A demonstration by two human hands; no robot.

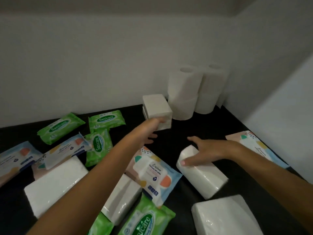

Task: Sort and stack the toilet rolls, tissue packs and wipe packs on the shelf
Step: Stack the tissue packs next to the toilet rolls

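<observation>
White toilet rolls (194, 92) stand stacked two high in the back right corner of the black shelf (179, 131). My left hand (150, 128) grips a white tissue pack (156, 110), held upright just left of the rolls. My right hand (205, 150) rests with spread fingers on the end of another white tissue pack (203, 175) lying on the shelf. Green Sanicare wipe packs (61, 128) and pastel wipe packs (152, 173) lie scattered around.
White walls close the shelf at the back and right. More white tissue packs (55, 184) lie at the front left, front middle and front right (225, 216). A pastel wipe pack (255, 146) lies along the right wall. Bare black shelf shows between my hands.
</observation>
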